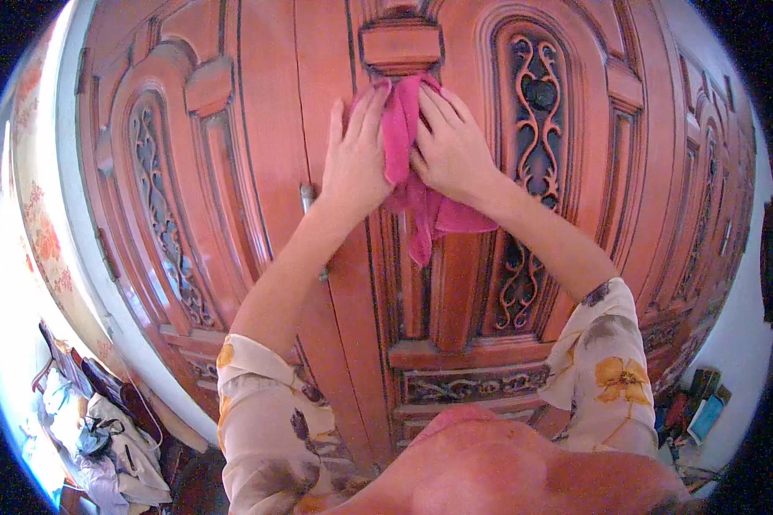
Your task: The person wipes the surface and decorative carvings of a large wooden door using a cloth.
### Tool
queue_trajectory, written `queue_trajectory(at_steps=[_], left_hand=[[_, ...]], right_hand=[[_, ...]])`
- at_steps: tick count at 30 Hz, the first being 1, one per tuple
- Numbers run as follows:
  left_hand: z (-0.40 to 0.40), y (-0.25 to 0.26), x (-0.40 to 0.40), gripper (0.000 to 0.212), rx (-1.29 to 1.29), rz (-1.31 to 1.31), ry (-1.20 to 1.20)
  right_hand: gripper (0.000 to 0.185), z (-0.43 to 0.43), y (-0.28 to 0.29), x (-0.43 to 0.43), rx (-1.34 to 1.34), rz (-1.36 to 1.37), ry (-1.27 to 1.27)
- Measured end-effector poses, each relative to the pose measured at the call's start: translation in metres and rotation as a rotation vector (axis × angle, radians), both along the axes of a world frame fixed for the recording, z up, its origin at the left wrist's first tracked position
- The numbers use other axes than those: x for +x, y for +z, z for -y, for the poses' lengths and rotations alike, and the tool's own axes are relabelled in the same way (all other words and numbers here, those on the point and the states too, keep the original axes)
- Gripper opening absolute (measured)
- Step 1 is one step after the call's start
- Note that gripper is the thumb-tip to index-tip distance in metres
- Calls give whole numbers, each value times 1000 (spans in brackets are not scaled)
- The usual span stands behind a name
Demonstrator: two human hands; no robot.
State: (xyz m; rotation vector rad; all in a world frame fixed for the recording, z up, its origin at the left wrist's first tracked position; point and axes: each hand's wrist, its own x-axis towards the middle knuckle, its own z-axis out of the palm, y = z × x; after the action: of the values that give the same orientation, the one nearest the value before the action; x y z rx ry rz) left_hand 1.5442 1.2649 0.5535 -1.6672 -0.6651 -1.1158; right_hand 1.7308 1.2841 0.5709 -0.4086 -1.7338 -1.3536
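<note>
Both my hands are raised against a carved reddish wooden door with a pink cloth between and beneath them. My left hand presses the cloth's left part, its fingers pointing up just below a raised wooden block. On the right side of the cloth lies my right hand, fingers bent over the fabric. The cloth's lower end hangs loose over the vertical moulding. A metal door handle is left of my left wrist, and a scrollwork panel is right of my right hand.
More carved door panels stand left and right. A floral curtain hangs at the far left above a heap of clothes. Assorted items, one of them blue, lie at the lower right beside the wall.
</note>
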Motion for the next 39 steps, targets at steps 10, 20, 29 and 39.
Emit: queue_trajectory(at_steps=[10, 20, 29, 39], left_hand=[[19, -279, 9, 58, -378, -88, 311], [-6, -118, 61, 64, -44, 369, 78], [7, -283, 48, 60, -323, 373, 165], [9, -208, 63, 70, -188, 485, 97]], right_hand=[[45, 18, -230, 41, -402, 351, -1], [47, 5, -64, 31, -119, 144, -93], [40, -5, -213, 47, -373, 479, 20], [51, 9, -106, 66, -146, 374, -113]])
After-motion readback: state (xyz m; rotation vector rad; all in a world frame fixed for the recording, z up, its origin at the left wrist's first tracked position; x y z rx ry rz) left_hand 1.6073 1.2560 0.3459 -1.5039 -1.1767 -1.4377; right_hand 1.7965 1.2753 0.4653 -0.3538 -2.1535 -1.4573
